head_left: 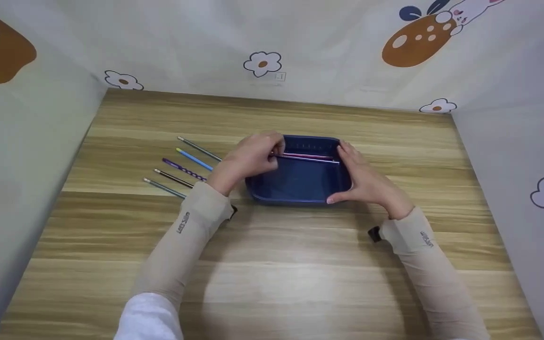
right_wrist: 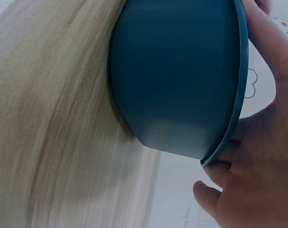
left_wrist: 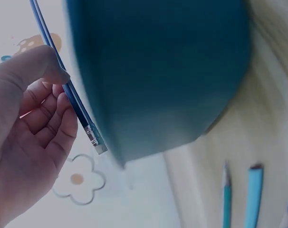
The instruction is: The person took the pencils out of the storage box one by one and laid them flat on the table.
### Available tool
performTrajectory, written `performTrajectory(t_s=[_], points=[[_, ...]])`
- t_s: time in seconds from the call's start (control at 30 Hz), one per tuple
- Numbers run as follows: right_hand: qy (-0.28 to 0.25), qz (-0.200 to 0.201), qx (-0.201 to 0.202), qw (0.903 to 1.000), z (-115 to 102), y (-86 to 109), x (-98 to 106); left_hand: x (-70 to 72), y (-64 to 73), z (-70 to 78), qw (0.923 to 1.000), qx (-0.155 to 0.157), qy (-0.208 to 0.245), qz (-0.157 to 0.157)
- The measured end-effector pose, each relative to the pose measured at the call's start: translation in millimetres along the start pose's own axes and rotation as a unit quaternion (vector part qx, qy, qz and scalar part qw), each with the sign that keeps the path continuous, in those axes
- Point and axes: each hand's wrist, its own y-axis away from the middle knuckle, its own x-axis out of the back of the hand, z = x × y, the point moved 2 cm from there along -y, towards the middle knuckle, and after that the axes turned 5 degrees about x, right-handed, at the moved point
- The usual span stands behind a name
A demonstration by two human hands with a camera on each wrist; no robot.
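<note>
A dark blue plastic bin [head_left: 295,184] stands on the wooden table. Over its left end is my left hand [head_left: 255,153], which pinches a slim pencil [left_wrist: 77,102] between thumb and fingers, close to its metal ferrule and eraser. In the head view two thin shiny lines, one reddish and one purplish, run rightward from this hand across the bin; I cannot tell whether both are held. My right hand [head_left: 364,177] grips the bin's right end, thumb on the near rim and fingers at the far corner. The right wrist view shows fingers curled behind the rim [right_wrist: 241,85].
Left of the bin several pencils lie side by side on the table: a dark green one [head_left: 199,148], a light blue one [head_left: 194,159], a purple spotted one [head_left: 183,169], a black one [head_left: 173,178] and a teal one [head_left: 163,187]. Pale patterned walls [head_left: 324,75] enclose the table.
</note>
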Motion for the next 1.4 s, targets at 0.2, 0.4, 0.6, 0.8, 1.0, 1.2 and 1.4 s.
performTrajectory(t_s=[0.2,0.4,0.6,0.8,1.0,1.2,1.4], points=[[0.006,0.001,0.005,1.0,0,0.5,0,18.4,19.8,-2.3,0.9998,0.007,0.006,0.018],[0.009,0.001,0.005,0.9999,-1,0.7,0,33.5,42.4,-12.5,0.9993,0.017,0.004,0.034],[0.01,-0.004,0.003,0.9999,-1,0.3,0,47.6,72.6,-27.9,0.9977,0.006,-0.011,0.067],[0.015,-0.001,0.006,0.9999,-1,0.8,1,58.1,103.6,-47.9,0.9956,0.016,-0.021,0.09],[0.017,-0.003,0.003,0.9998,-2,0.6,2,66.9,135.4,-71.4,0.9925,0.044,-0.035,0.109],[0.013,-0.006,-0.01,0.9999,-2,1.3,2,75.3,160.4,-92.8,0.9905,0.068,-0.04,0.113],[0.011,-0.006,-0.007,0.9999,-2,2.2,1,72.8,175.7,-111.0,0.9917,0.08,-0.071,0.071]])
